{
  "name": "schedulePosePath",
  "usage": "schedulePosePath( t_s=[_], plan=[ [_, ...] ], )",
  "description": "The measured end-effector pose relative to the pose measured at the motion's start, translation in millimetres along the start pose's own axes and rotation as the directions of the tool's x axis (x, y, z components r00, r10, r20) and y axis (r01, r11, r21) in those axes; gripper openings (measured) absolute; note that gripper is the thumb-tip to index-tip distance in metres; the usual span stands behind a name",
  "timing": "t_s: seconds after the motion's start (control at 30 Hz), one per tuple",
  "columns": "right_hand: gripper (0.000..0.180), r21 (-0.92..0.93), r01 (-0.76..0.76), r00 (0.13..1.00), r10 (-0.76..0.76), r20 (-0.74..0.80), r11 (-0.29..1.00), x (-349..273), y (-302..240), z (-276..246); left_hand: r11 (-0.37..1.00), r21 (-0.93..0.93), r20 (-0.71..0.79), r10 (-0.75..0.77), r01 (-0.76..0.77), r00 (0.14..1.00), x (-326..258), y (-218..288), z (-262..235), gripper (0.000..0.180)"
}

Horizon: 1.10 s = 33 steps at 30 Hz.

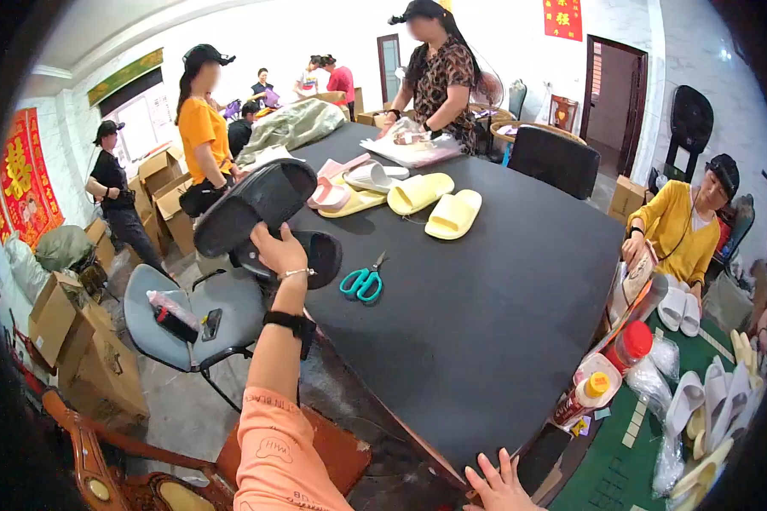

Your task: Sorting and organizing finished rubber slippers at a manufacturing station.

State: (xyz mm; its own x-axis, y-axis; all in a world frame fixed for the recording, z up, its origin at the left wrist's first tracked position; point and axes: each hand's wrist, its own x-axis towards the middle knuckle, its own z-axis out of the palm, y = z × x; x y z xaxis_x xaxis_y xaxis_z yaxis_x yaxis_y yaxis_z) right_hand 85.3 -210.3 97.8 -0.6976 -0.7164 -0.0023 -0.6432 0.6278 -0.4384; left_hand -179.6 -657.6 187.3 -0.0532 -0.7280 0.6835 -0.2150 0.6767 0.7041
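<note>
With my arm stretched out over the table's left edge, my left hand [279, 253] grips a black slide slipper [260, 200]. A second black slipper [324, 259] lies just below and behind that hand; whether the fingers hold it too is hidden. My right hand [498, 483] rests at the near edge of the dark table [477, 315], fingers spread and holding nothing. Teal-handled scissors [363, 281] lie right of the black slippers. Farther back are yellow slippers [454, 214], a pink slipper [325, 194] and a whitish slipper [371, 176].
A grey chair [179, 311] with a bottle and phone stands left, before cardboard boxes [102, 362]. At right, a red-lidded jar [631, 342] and a yellow-capped bottle [592, 390] stand near a green table [605, 477] bearing slippers. People work across the table and at both sides.
</note>
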Motion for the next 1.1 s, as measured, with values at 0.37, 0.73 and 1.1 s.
schedulePosePath(
  t_s=[0.37,0.73,1.1],
  plan=[
    [0.094,0.380,0.166,0.966,-0.072,-0.249,0.910,-19.2,24.8,12.1,0.256,-0.798,0.593,0.165,0.546,0.788,-152.3,160.9,-258.3,0.040],
    [0.060,0.515,-0.365,0.698,0.594,-0.400,0.775,-198.8,22.7,3.2,0.204,0.054,0.946,0.302,0.977,-0.116,-372.6,233.3,-402.1,0.040],
    [0.048,0.908,0.379,0.183,0.947,-0.263,0.179,-341.7,94.9,25.5,0.122,0.684,0.700,0.168,0.719,-0.694,-507.1,224.5,-390.0,0.017]
  ],
)
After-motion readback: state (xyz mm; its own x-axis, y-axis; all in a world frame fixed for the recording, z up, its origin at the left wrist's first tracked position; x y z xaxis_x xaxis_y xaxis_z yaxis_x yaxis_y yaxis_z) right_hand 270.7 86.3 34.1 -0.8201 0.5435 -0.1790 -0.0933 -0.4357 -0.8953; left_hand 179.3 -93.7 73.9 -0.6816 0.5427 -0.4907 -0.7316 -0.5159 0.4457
